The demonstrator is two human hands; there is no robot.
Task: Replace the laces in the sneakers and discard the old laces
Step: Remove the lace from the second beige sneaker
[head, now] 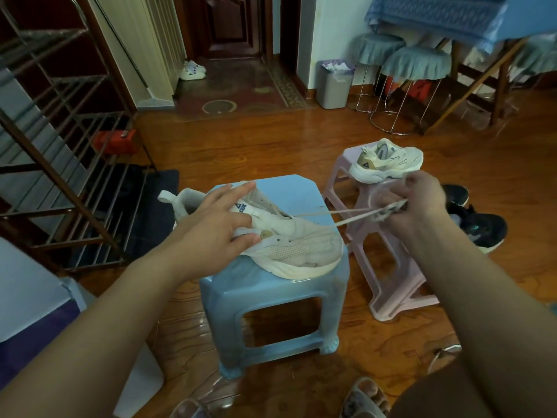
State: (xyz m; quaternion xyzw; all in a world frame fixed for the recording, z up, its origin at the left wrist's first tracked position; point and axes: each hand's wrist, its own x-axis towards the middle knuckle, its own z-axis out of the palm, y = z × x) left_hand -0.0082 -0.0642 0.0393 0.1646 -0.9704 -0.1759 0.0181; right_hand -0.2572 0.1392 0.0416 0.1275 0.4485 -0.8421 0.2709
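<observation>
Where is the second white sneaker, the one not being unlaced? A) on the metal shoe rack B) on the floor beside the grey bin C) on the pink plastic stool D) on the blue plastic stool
C: the second white sneaker sits on top of the pink plastic stool, behind the right hand that pulls the lace.

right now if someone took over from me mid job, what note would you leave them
Left hand: open, pressing the sneaker down on the blue stool.
Right hand: gripping the lace, pulled taut out to the right of the shoe.
Second sneaker: on the pink stool; its lacing is too small to tell.
Bin: by the far wall.
Done: lace on this shoe looks partly out.
Left: probably finish pulling it, fit new laces, bin the old ones.
</observation>
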